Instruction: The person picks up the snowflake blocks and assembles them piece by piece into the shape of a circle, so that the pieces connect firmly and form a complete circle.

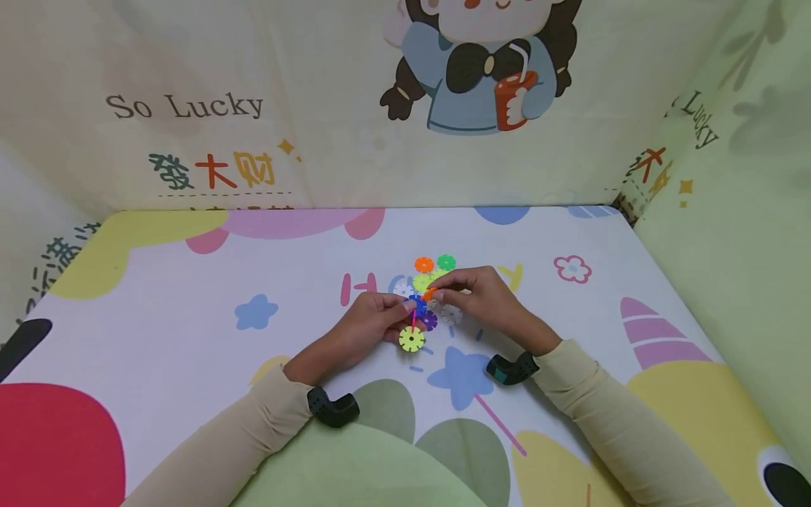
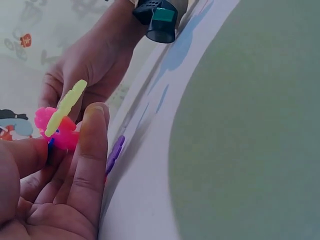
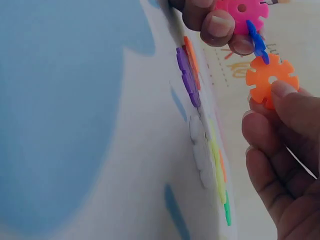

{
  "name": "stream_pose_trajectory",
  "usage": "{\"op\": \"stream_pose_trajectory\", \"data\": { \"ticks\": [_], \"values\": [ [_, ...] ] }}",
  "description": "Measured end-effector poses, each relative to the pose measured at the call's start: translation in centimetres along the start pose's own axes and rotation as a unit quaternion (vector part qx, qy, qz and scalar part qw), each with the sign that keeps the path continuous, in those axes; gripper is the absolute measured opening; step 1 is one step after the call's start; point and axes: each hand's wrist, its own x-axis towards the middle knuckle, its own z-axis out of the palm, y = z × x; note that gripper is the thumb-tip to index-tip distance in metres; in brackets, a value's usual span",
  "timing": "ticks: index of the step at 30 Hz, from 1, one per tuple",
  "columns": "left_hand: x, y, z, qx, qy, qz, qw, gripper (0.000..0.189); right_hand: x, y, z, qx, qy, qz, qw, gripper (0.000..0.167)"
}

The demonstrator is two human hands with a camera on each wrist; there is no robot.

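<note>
My left hand (image 1: 367,320) pinches a small chain of notched plastic discs between thumb and fingers. The chain has a blue disc (image 3: 257,42), a pink disc (image 3: 250,11) and a yellow-green disc (image 1: 412,339), which hangs nearest me. Between thumb and forefinger, my right hand (image 1: 486,299) pinches an orange notched disc (image 3: 260,82). Its edge meets the blue disc in the right wrist view; whether their slots interlock I cannot tell. From the left wrist view, the yellow-green disc (image 2: 66,107) stands edge-on before the pink disc (image 2: 44,118).
Loose discs lie on the patterned tabletop (image 1: 304,267) around and behind the hands: orange (image 1: 424,265), green (image 1: 446,263), yellow-green (image 1: 421,283), purple (image 1: 431,321) and white (image 1: 452,314). Printed cloth walls (image 1: 329,105) stand at the back and sides.
</note>
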Motion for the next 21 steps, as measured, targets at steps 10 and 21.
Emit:
{"op": "stream_pose_trajectory", "data": {
  "ticks": [10,21],
  "values": [
    [-0.16,0.06,-0.44,0.061,-0.022,0.032,0.9974,0.027,-0.10,0.16,-0.22,-0.045,-0.002,-0.103,0.9937,0.020],
    [-0.21,-0.01,-0.26,0.057,-0.040,0.044,0.9966,0.027,-0.27,0.01,-0.25,-0.047,-0.017,-0.081,0.9955,0.020]
  ]
}}
